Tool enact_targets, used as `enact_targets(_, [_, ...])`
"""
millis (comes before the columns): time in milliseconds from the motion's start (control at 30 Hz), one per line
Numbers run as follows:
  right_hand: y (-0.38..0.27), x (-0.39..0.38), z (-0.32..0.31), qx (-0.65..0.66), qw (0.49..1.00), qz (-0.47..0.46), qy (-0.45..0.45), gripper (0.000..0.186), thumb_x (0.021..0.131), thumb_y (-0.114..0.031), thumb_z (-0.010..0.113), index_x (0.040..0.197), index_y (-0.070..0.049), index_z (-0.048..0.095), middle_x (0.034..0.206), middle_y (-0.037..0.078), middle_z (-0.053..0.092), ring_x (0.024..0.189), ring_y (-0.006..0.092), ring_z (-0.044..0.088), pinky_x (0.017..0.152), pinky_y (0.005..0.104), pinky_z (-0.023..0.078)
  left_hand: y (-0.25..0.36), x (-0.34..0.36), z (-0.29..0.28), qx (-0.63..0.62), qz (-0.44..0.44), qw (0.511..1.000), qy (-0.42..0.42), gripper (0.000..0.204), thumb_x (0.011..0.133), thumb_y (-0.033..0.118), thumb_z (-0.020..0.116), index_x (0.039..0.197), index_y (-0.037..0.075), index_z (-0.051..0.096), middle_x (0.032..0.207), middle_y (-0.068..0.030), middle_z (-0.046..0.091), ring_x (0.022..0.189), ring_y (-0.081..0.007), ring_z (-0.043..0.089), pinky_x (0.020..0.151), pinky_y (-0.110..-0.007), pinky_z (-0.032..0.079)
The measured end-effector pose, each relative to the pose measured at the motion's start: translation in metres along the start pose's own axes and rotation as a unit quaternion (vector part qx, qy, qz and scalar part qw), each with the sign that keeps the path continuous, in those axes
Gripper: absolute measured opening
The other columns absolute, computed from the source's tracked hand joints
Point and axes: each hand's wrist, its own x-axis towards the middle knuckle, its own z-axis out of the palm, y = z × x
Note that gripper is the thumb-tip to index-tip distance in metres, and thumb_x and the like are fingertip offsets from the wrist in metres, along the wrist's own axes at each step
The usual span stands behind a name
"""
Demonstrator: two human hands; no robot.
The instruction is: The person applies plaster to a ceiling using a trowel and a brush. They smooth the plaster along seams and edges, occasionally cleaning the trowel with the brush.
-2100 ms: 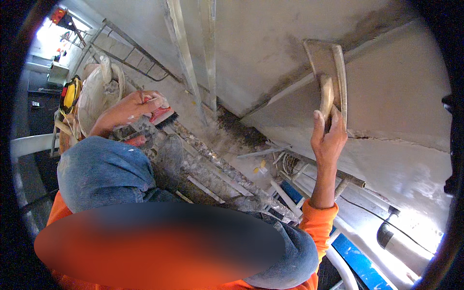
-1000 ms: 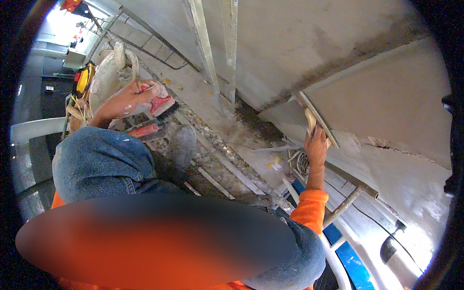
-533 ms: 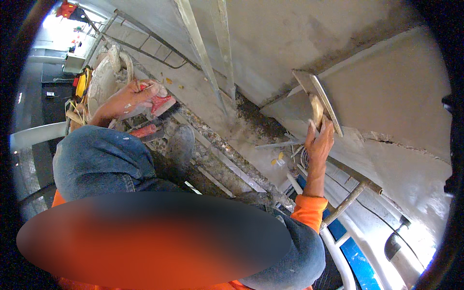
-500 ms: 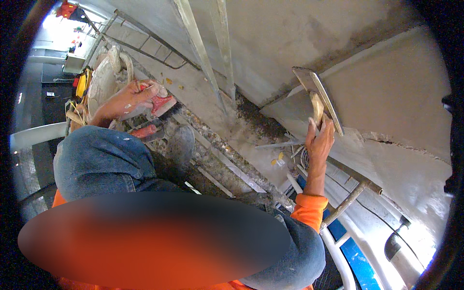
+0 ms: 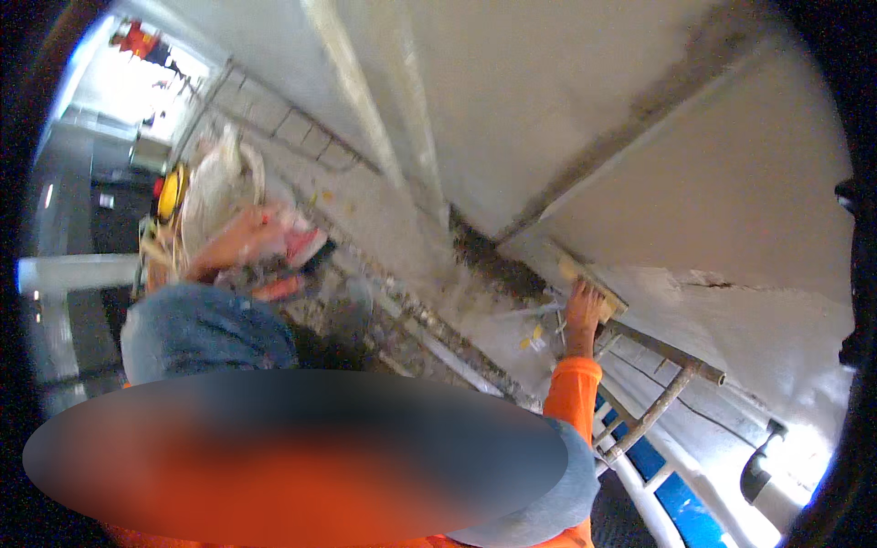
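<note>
Head camera, looking down on a cramped, dusty work site: I have my right hand (image 5: pixel 583 315) at the grey wall (image 5: pixel 731 173), its grip clasped over a wooden-handled float (image 5: pixel 585 271) whose flat board slants along the wall just past the end of a metal pipe frame (image 5: pixel 671 397). Blur keeps me from telling whether the board's face is touching the wall or just apart from it.

At the other side, my left hand (image 5: pixel 260 233) grasps a red brush (image 5: pixel 304 245), dark bristles pointing away from the wrist and held off the wall. Just below it lies a second red handle (image 5: pixel 279 288), held by neither hand; what it belongs to is too smeared to make out. A pale, crusted bucket (image 5: pixel 215 187) stands beyond the left forearm, with a yellow object (image 5: pixel 171 194) beside it.

By my judgement, the work stands partway. Broad faces of the wall look even and smoothed, and I count those as largely done. A dark, rough band (image 5: pixel 639 119) running diagonally between two faces looks unfinished, as does a ragged crack (image 5: pixel 717 281) to the right of the float. Wet or dry, I cannot tell.

Two long pale strips (image 5: pixel 352 78) lean near the corner, above dark rubble (image 5: pixel 498 265) on the floor.
</note>
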Motion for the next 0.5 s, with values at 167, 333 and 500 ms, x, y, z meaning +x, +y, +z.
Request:
enact_targets(167, [0.019, -0.07, -0.019, 0.051, 0.996, -0.05, 0.052, 0.038, 0.092, -0.018, 0.056, 0.126, -0.002, 0.06, 0.125, 0.023, 0.063, 0.118, 0.0413, 0.059, 0.105, 0.0549, 0.043, 0.02, 0.007, -0.014, 0.012, 0.046, 0.999, -0.003, 0.032, 0.104, 0.032, 0.059, 0.115, 0.003, 0.068, 0.108, -0.0011, 0.069, 0.098, -0.0095, 0.062, 0.085, -0.031, 0.053])
enact_targets(333, [0.012, -0.15, -0.141, 0.201, 0.974, 0.053, 0.09, 0.059, 0.08, -0.017, 0.076, 0.132, 0.0, 0.053, 0.136, 0.027, 0.054, 0.126, 0.0437, 0.051, 0.11, 0.0529, 0.04, 0.138, 0.001, -0.029, 0.176, 0.157, 0.967, -0.099, 0.031, 0.102, 0.03, 0.063, 0.108, 0.001, 0.071, 0.107, -0.0047, 0.071, 0.095, -0.0135, 0.065, 0.085, -0.031, 0.055])
enact_targets(500, [0.039, -0.153, -0.358, 0.24, 0.881, 0.111, 0.393, 0.035, 0.093, -0.028, 0.07, 0.113, 0.0, 0.062, 0.096, 0.021, 0.065, 0.087, 0.0412, 0.064, 0.075, 0.0476, 0.051, 0.289, -0.018, 0.02, 0.268, 0.322, 0.883, -0.212, 0.046, 0.103, 0.044, 0.058, 0.126, 0.006, 0.069, 0.13, -0.0126, 0.069, 0.12, -0.0269, 0.064, 0.103, -0.039, 0.05])
